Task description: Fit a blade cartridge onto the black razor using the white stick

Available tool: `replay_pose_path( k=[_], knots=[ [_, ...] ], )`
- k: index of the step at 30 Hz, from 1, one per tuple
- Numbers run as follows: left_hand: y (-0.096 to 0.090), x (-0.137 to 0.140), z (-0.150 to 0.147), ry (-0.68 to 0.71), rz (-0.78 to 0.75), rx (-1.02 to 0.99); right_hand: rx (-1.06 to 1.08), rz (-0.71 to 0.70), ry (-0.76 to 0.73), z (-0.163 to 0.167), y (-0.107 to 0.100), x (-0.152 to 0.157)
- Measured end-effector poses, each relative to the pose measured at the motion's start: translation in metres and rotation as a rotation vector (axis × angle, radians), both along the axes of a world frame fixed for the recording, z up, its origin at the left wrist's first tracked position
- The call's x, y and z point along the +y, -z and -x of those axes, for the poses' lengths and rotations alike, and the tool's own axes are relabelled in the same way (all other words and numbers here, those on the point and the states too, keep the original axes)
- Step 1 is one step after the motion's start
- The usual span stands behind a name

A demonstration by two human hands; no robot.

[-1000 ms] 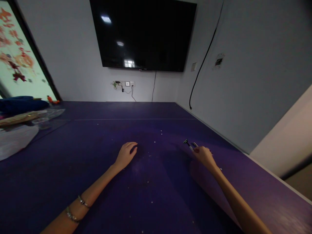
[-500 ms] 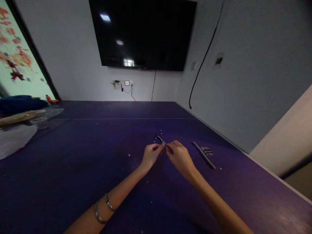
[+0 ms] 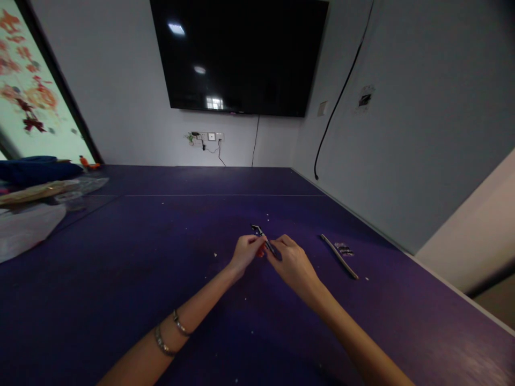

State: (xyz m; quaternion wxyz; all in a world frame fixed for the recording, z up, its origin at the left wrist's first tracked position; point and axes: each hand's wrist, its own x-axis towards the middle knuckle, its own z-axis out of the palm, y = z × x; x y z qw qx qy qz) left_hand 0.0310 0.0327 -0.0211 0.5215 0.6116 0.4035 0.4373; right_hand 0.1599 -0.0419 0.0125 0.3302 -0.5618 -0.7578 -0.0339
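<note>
Between my two hands is a slim dark razor-like tool with a small angled head, tilted with its head up and to the left. My left hand, fingers closed, pinches it near the middle with thumb and fingertips. My right hand is closed about the lower end of the handle, its fingertips partly hidden. A little reddish patch shows beneath the fingers; I cannot make out what it is. Right of my right hand, a thin pale curved strip lies on the purple surface, beside a small clear packet with dark pieces.
At the far left lie a dark blue cloth, plastic bags and a small orange object. White specks dot the surface. A black cable hangs on the right wall, and a television is mounted ahead.
The tool has shifted slightly left and turned steeper. My left fingers now overlap its shaft, and my right hand has moved slightly left. The reddish patch shows more clearly.
</note>
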Motion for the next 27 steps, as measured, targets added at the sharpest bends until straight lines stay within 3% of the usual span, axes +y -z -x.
replay_pose_path(
  k=[2,4,11,19,27],
  knots=[
    [0.004,0.013,0.01,-0.017,-0.042,0.136,0.005,0.012,0.017,-0.006,-0.003,-0.002],
    [0.009,0.028,0.022,0.003,-0.054,0.405,0.001,0.036,0.05,-0.018,-0.003,-0.003],
    [0.022,0.07,0.058,0.067,-0.033,0.754,-0.032,0.096,0.167,-0.079,0.016,-0.001],
    [0.014,0.072,0.058,0.114,-0.125,1.023,-0.118,0.223,0.311,-0.121,0.03,-0.001],
    [0.011,0.066,0.053,0.112,-0.216,1.153,-0.155,0.351,0.375,-0.142,0.037,-0.002]
  ],
)
